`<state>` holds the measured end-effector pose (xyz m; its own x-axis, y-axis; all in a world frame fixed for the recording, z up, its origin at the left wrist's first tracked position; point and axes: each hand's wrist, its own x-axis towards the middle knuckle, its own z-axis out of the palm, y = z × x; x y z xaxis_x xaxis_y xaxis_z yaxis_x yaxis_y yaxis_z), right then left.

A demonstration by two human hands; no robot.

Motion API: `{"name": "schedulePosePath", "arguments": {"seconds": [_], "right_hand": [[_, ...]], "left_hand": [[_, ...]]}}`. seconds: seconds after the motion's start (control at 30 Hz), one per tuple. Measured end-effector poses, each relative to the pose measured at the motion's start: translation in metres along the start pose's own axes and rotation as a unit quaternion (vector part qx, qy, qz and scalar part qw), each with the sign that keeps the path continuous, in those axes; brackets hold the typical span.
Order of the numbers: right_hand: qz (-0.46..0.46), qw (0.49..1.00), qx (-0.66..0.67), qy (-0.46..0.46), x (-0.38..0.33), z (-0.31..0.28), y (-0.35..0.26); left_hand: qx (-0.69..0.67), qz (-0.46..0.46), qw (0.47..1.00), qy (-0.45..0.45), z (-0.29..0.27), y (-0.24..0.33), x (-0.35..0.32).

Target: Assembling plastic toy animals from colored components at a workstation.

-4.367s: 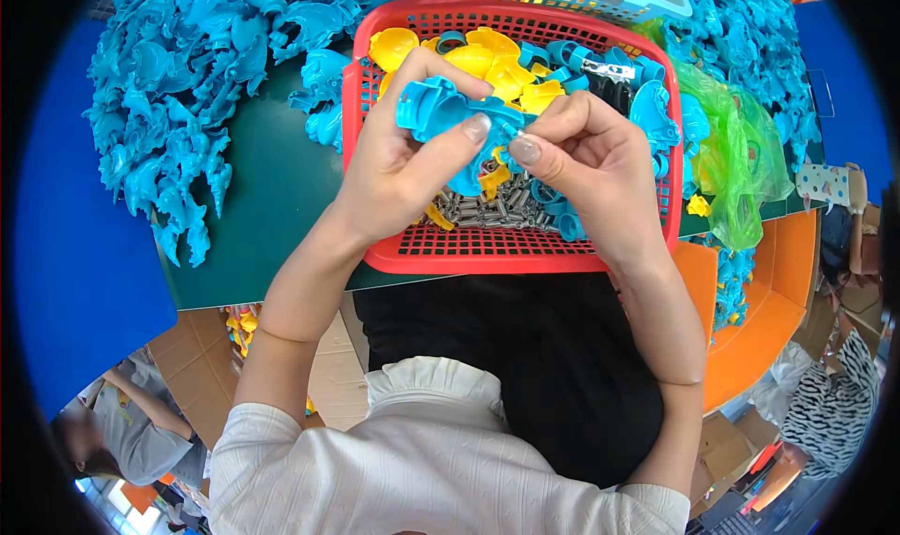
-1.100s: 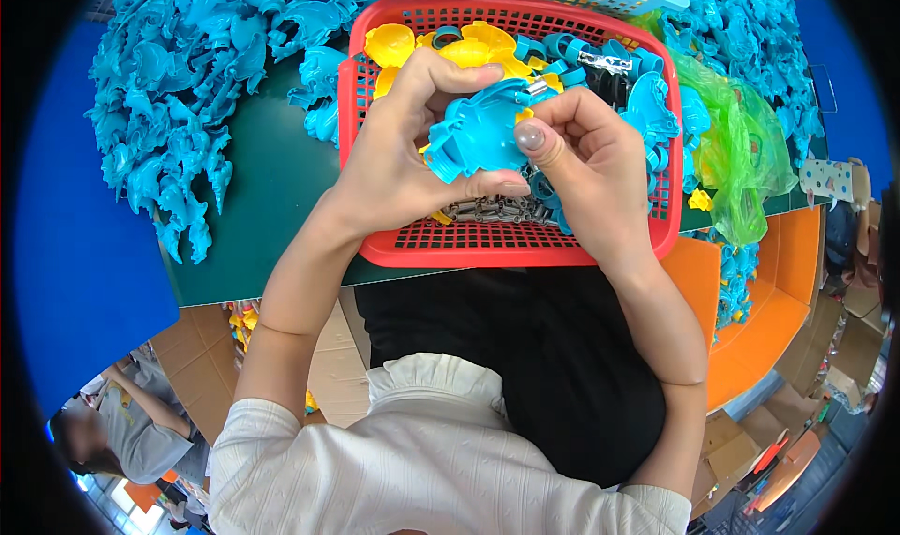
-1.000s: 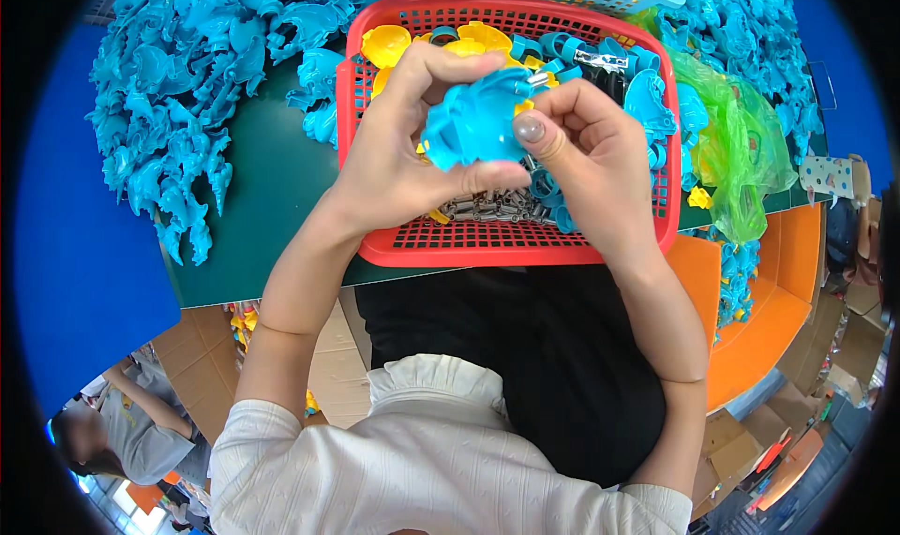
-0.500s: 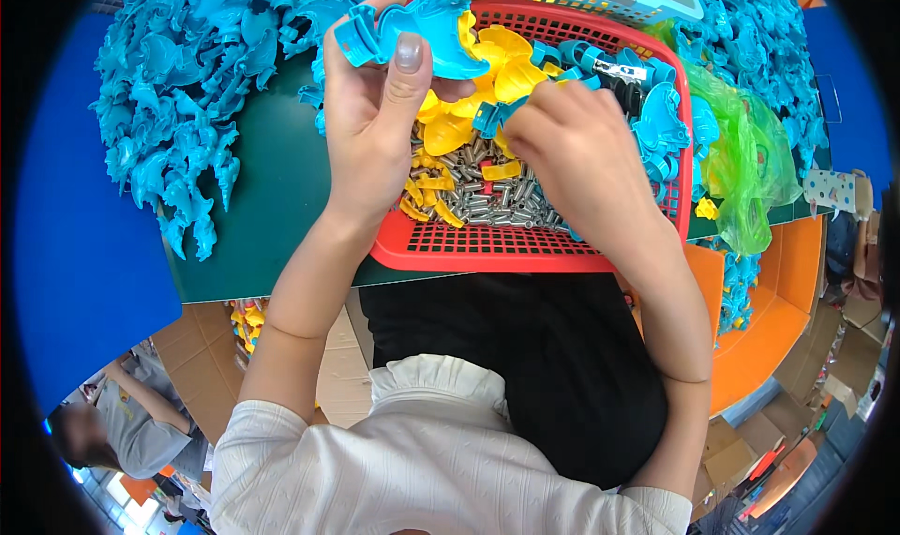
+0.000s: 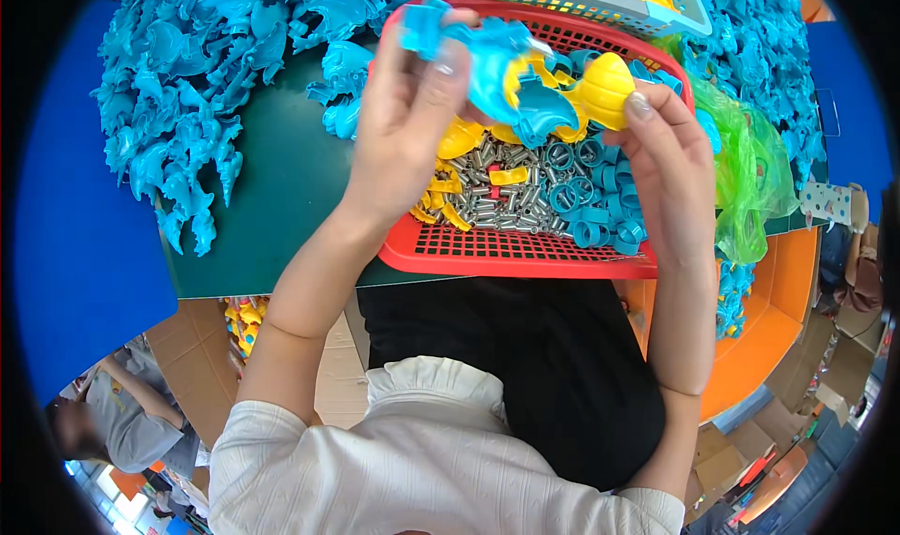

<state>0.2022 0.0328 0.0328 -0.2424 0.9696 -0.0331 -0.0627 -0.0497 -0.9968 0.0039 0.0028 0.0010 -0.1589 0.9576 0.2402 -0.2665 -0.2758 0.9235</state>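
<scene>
Over the red basket point(image 5: 525, 267), my left hand point(image 5: 398, 141) is closed around a blue curved plastic part point(image 5: 492, 71). A small metal pin shows at its far right end, and its outline is partly smeared by motion. Pinched in the fingers of my right hand point(image 5: 667, 155) is a yellow ribbed plastic shell point(image 5: 607, 90), close to the blue part but apart from it. Below both hands, the basket holds small metal sleeves point(image 5: 511, 205), blue plastic rings point(image 5: 591, 197) and thin yellow strips point(image 5: 441, 197). Larger yellow and blue pieces behind are partly hidden by my hands.
Heaps of blue molded parts point(image 5: 187, 75) cover the dark green table point(image 5: 272, 188) at left and far right. A light blue and grey basket point(image 5: 600, 5) with yellow pieces stands behind. A green plastic bag point(image 5: 745, 188) lies at right, above an orange bin point(image 5: 769, 324). Another person point(image 5: 136, 413) is at lower left.
My right hand has come up out of the basket to the right, now with the yellow shell. My left hand has shifted right with the blue part. The blue rings have come into view.
</scene>
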Motion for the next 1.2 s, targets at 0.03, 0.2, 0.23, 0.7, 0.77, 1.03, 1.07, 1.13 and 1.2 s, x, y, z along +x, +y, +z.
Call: {"name": "schedulePosePath", "arguments": {"seconds": [0.03, 0.2, 0.23, 0.7, 0.77, 1.03, 1.07, 1.13, 1.2], "right_hand": [[0.007, 0.997, 0.077, 0.022, 0.001, 0.001, 0.001], [-0.063, 0.997, 0.014, -0.034, -0.002, 0.01, 0.006], [-0.113, 0.992, -0.018, -0.044, -0.003, 0.011, 0.006], [-0.183, 0.968, -0.169, -0.037, 0.0, 0.01, 0.002], [-0.309, 0.86, -0.401, -0.061, 0.005, 0.01, -0.005], [-0.239, 0.943, -0.231, -0.01, 0.002, 0.007, -0.015], [-0.198, 0.977, -0.084, 0.009, 0.002, 0.011, -0.014], [-0.21, 0.976, -0.054, -0.009, 0.004, 0.015, -0.004], [-0.235, 0.969, -0.067, -0.04, 0.004, 0.019, 0.004]], "left_hand": [[0.004, -0.005, 0.999, -0.038, 0.004, -0.001, -0.002], [0.012, -0.061, 0.987, -0.15, 0.004, 0.003, -0.009], [0.018, -0.072, 0.985, -0.153, 0.005, 0.006, -0.007], [0.065, -0.089, 0.969, -0.221, 0.006, 0.001, -0.01], [0.065, -0.078, 0.97, -0.222, 0.006, 0.003, -0.01], [-0.024, -0.183, 0.966, -0.179, 0.004, 0.007, -0.009], [-0.024, -0.184, 0.966, -0.178, 0.003, 0.006, -0.009], [-0.023, -0.15, 0.969, -0.195, 0.003, 0.004, -0.009], [-0.044, -0.149, 0.968, -0.197, 0.003, 0.005, -0.009]]}}
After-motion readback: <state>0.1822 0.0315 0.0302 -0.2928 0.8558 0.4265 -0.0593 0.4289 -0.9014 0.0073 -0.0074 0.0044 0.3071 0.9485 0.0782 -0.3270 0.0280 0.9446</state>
